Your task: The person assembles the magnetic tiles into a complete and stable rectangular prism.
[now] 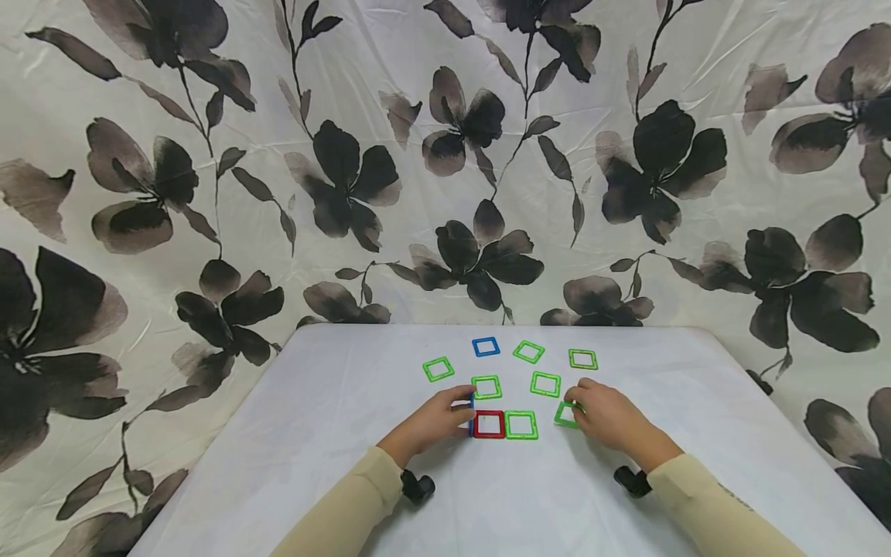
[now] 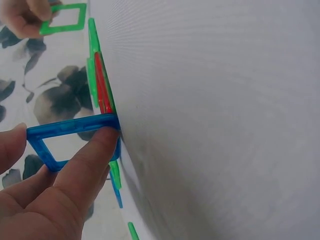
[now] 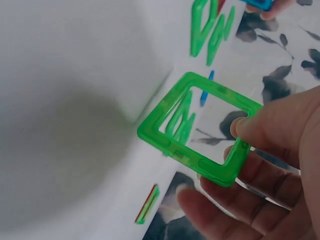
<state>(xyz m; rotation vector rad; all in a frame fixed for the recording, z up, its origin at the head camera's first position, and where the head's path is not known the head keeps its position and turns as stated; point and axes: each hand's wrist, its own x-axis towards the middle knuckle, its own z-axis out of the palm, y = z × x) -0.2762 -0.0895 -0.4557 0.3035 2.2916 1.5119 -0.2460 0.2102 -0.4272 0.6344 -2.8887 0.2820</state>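
Note:
My left hand (image 1: 438, 418) holds a blue square frame tile (image 2: 75, 124) on edge, upright at the left side of a flat red square frame tile (image 1: 489, 436). Its thumb is at the outer corner and a finger reaches along to the inner edge by the red tile. A green square frame tile (image 1: 536, 425) lies flush against the red one's right side. Further right, my right hand (image 1: 605, 414) pinches another green square frame tile (image 3: 180, 156) at one side, between thumb and fingers. That tile is tilted and held above the white table.
Behind the hands, several loose green frame tiles lie flat on the white table (image 1: 334, 433), one (image 1: 546, 374) near the right hand. A blue frame tile (image 1: 486, 354) lies toward the far edge. Flower-patterned cloth (image 1: 390, 77) hangs behind the table.

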